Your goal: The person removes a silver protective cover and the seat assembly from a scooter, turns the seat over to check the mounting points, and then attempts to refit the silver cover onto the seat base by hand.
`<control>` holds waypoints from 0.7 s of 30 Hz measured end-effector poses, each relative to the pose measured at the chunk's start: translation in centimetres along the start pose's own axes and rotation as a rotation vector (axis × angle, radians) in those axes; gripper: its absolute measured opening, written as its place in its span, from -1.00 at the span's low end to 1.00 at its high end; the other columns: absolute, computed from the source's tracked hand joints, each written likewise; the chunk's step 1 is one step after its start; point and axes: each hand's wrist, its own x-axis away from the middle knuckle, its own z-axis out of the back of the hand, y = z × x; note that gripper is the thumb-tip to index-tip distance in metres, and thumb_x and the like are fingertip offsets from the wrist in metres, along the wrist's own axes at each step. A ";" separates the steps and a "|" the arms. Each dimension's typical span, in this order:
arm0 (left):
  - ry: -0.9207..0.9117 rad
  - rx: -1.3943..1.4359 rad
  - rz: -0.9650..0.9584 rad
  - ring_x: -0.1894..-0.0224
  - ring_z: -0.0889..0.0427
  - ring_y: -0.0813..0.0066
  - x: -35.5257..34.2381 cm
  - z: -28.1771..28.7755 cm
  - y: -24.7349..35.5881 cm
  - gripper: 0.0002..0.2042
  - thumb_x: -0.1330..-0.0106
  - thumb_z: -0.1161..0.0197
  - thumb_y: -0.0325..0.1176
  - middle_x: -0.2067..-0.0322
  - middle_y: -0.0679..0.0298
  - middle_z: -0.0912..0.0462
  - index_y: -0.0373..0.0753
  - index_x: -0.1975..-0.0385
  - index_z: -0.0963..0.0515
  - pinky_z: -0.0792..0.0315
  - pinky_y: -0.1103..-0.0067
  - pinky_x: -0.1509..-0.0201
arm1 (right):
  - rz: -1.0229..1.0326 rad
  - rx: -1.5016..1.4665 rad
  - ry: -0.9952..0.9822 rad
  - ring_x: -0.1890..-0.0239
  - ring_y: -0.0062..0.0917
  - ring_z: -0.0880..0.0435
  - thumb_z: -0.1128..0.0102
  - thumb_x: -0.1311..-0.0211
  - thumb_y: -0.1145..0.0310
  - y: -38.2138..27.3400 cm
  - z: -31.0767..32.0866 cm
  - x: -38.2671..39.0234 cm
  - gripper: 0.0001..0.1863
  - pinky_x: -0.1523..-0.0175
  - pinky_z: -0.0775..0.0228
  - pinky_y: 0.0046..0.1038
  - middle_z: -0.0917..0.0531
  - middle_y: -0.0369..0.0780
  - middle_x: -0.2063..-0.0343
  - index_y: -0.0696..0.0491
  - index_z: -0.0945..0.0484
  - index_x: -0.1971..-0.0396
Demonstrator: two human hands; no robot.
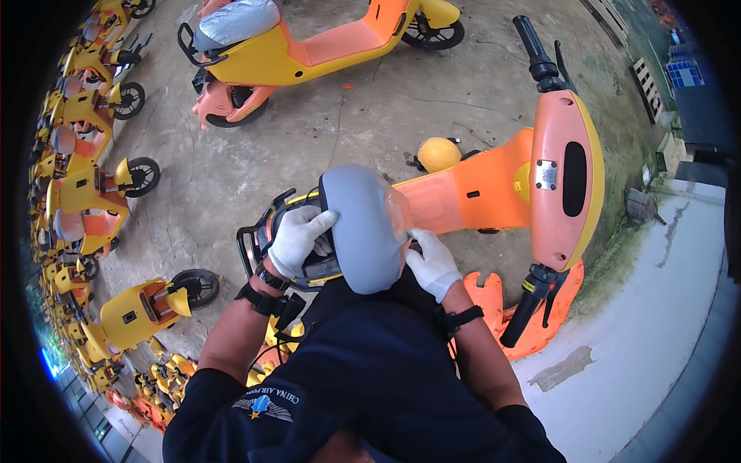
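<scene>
A grey scooter seat (pixel 363 231) stands tilted up over the rear of an orange and yellow scooter (pixel 440 202), close in front of my body. My left hand (pixel 301 239), in a white glove, grips the seat's left edge, thumb on the outside and fingers partly hidden behind it. At the right side, my gloved right hand (pixel 432 264) pinches the seat's edge, where shiny, clear film seems to lie; its fingertips are partly hidden. Beside my left hand are the dark opening under the seat and the black rear rack (pixel 248 251).
The scooter's handlebar (pixel 567 181) rises on the right, with orange body panels (pixel 552 316) below it. A yellow helmet-like round thing (pixel 439 154) lies beyond the footboard. Another scooter (pixel 309 54) stands ahead; rows of scooters (pixel 85 189) line the left. A white wall (pixel 641 324) borders the right.
</scene>
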 end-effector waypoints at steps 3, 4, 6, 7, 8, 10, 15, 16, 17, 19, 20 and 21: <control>-0.073 -0.100 -0.023 0.66 -0.53 0.68 -0.3 -0.6 0.1 -0.68 -0.35 -0.24 -0.15 0.63 0.35 -0.60 -0.36 0.40 -0.59 -0.43 0.73 0.55 | -0.085 -0.032 0.026 -0.05 -0.13 -0.53 -0.04 -0.15 0.37 -0.8 -0.2 1.3 -0.54 -0.17 -0.35 -0.28 -0.51 0.02 -0.04 0.15 -0.42 -0.09; -0.129 -0.143 -0.027 0.66 -0.53 0.68 -0.6 -0.5 0.4 -0.67 -0.34 -0.25 -0.15 0.63 0.34 -0.60 -0.36 0.41 -0.59 -0.43 0.73 0.56 | -0.105 -0.061 0.081 -0.05 -0.13 -0.52 -0.04 -0.15 0.37 -0.6 -0.4 1.7 -0.51 -0.18 -0.34 -0.27 -0.50 0.03 -0.04 0.17 -0.39 -0.11; -0.216 -0.161 -0.023 0.67 -0.53 0.67 -1.0 -1.0 1.3 -0.64 -0.32 -0.27 -0.11 0.65 0.33 -0.59 -0.36 0.44 -0.59 -0.43 0.72 0.57 | -0.115 -0.079 0.131 -0.06 -0.13 -0.52 -0.04 -0.15 0.36 -0.1 -0.5 2.6 -0.49 -0.19 -0.33 -0.27 -0.50 0.04 -0.04 0.20 -0.36 -0.13; -0.219 -0.149 -0.037 0.67 -0.51 0.66 -1.3 -1.3 1.5 -0.64 -0.30 -0.30 -0.13 0.67 0.33 -0.56 -0.37 0.50 -0.57 -0.39 0.71 0.59 | -0.071 -0.067 0.178 -0.08 -0.12 -0.49 -0.06 -0.14 0.37 0.2 -0.6 3.0 -0.47 -0.20 -0.31 -0.25 -0.48 0.05 -0.05 0.20 -0.34 -0.14; -0.225 -0.168 -0.042 0.67 -0.52 0.63 -1.6 -1.6 1.8 -0.65 -0.30 -0.30 -0.14 0.67 0.31 -0.56 -0.38 0.49 -0.58 -0.40 0.68 0.58 | -0.015 -0.062 0.225 -0.11 -0.11 -0.46 -0.08 -0.13 0.39 -0.1 -0.5 3.1 -0.45 -0.21 -0.30 -0.24 -0.46 0.05 -0.07 0.21 -0.33 -0.15; -0.179 -0.228 -0.129 0.66 -0.55 0.56 -2.5 -2.7 1.2 -0.65 -0.30 -0.29 -0.16 0.68 0.26 -0.56 -0.40 0.48 -0.58 -0.42 0.60 0.57 | 0.130 0.087 0.277 -0.14 -0.09 -0.42 -0.10 -0.11 0.40 -1.8 0.1 4.0 -0.45 -0.22 -0.28 -0.22 -0.43 0.05 -0.10 0.20 -0.33 -0.15; 0.073 -0.222 -0.376 0.57 -0.60 0.38 -3.2 -7.5 0.6 -0.66 -0.25 -0.29 -0.16 0.64 0.14 -0.59 -0.37 0.54 -0.59 -0.46 0.45 0.45 | 0.491 0.462 0.296 -0.23 0.04 -0.25 -0.28 0.03 0.30 -6.3 0.7 3.6 -0.35 -0.30 -0.14 -0.01 -0.32 0.05 -0.15 0.14 -0.36 -0.13; 0.128 -0.226 -0.436 0.50 -0.62 0.30 -3.3 -8.0 0.3 -0.68 -0.25 -0.27 -0.16 0.60 0.11 -0.60 -0.35 0.52 -0.60 -0.47 0.42 0.38 | 0.490 0.511 0.303 -0.24 0.06 -0.21 -0.33 0.10 0.25 -6.7 0.1 2.9 -0.28 -0.32 -0.07 0.03 -0.32 0.05 -0.15 0.14 -0.34 -0.14; 0.181 -0.231 -0.492 0.44 -0.63 0.23 -3.5 -8.6 -0.4 -0.70 -0.24 -0.26 -0.16 0.56 0.08 -0.61 -0.32 0.50 -0.61 -0.48 0.39 0.31 | 0.497 0.554 0.336 -0.24 0.05 -0.21 -0.35 0.10 0.23 -6.5 -0.5 2.3 -0.26 -0.32 -0.07 0.02 -0.32 0.04 -0.14 0.15 -0.32 -0.15; 0.286 -0.138 -0.561 0.37 -0.62 0.15 -4.8 -10.6 -3.6 -0.72 -0.25 -0.23 -0.14 0.46 0.05 -0.64 -0.28 0.44 -0.62 -0.47 0.35 0.25 | 0.446 0.587 0.346 -0.23 0.02 -0.21 -0.35 0.09 0.28 -5.5 -0.8 1.3 -0.27 -0.32 -0.06 0.00 -0.33 0.02 -0.13 0.14 -0.32 -0.15; 0.214 -0.153 -0.524 0.34 -0.63 0.16 -3.7 -11.5 -3.5 -0.72 -0.26 -0.22 -0.14 0.42 0.05 -0.65 -0.27 0.40 -0.62 -0.47 0.35 0.22 | 0.418 0.604 0.367 -0.22 0.00 -0.21 -0.34 0.09 0.32 -4.1 0.2 0.6 -0.27 -0.32 -0.07 -0.01 -0.33 0.01 -0.13 0.14 -0.31 -0.16; 0.141 -0.169 -0.490 0.31 -0.63 0.18 -2.6 -12.4 -3.1 -0.71 -0.27 -0.21 -0.14 0.38 0.05 -0.66 -0.27 0.35 -0.62 -0.48 0.36 0.18 | 0.390 0.617 0.392 -0.22 -0.02 -0.21 -0.34 0.09 0.37 -3.1 1.0 -0.1 -0.28 -0.32 -0.07 -0.02 -0.32 -0.01 -0.13 0.14 -0.31 -0.16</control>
